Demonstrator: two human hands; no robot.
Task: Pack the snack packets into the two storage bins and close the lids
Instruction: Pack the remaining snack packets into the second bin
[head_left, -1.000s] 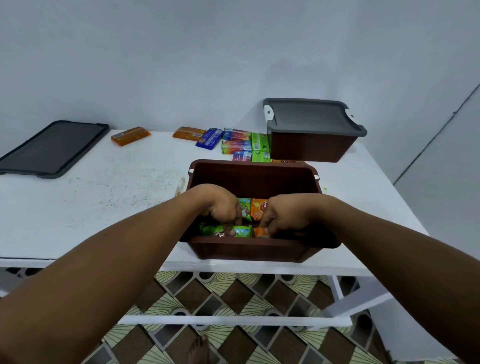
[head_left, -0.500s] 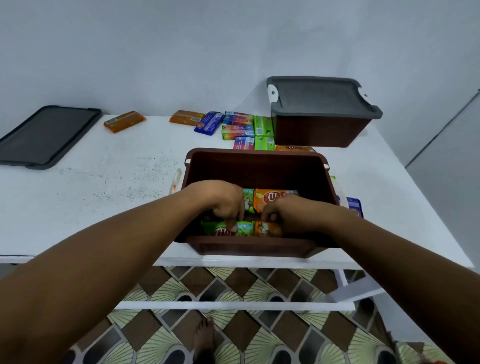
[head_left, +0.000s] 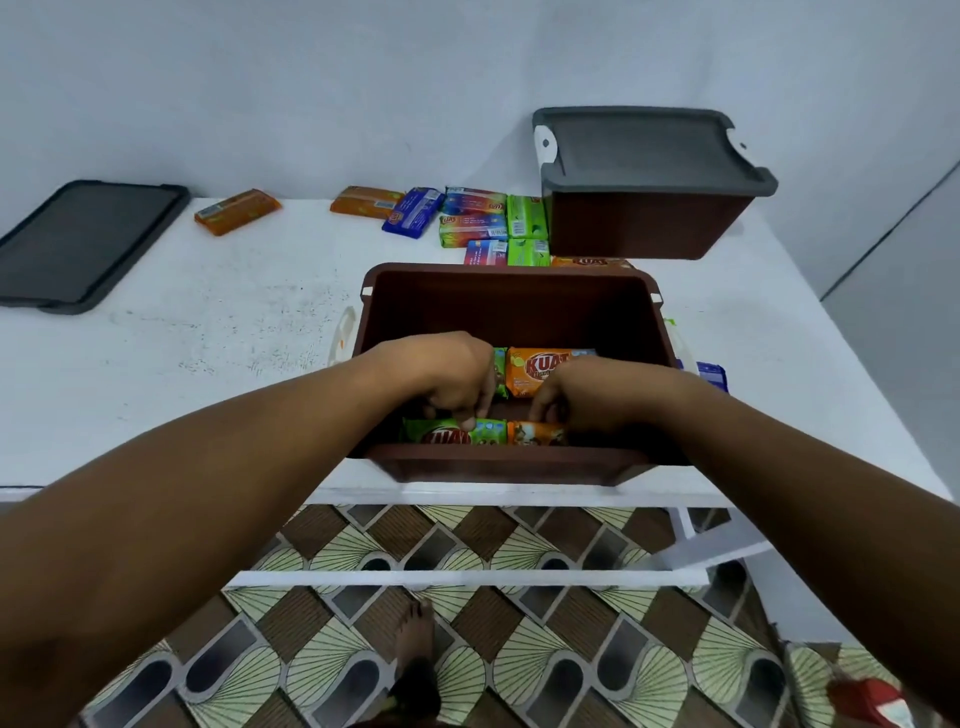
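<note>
Brown plastic, lid off: the open bin (head_left: 511, 306) sits at the table's (head_left: 156, 374) near edge, and both hands are down inside it. Left hand (head_left: 447, 371) has its fingers curled downward, fingertips pressing on the green packet (head_left: 457, 432) lying along the bin's near wall. Right hand (head_left: 576, 392) is bunched the same way, fingers touching the small orange packet (head_left: 537, 434) just beside the green one. Whether either hand truly pinches its packet or only nudges it, I cannot tell.

Behind them a bigger orange packet (head_left: 535, 371) lies flat, and "KUAT" reads clearly across it; the green one shows the same red lettering, partly hidden.

Judging by this, we're in the arranging step, tucking a front row into place. Plenty left to do: a cluster of loose packets (head_left: 488, 223) waits toward the far edge, another orange packet (head_left: 238, 210) lies apart toward the far left, and a blue one (head_left: 710, 375) peeks out at the bin's right side. The second bin (head_left: 649, 208), far right, already wears its grey lid (head_left: 644, 143). The spare lid (head_left: 83, 239) rests at the left edge. Next move likely calls for withdrawing both hands and reaching for that far cluster.
</note>
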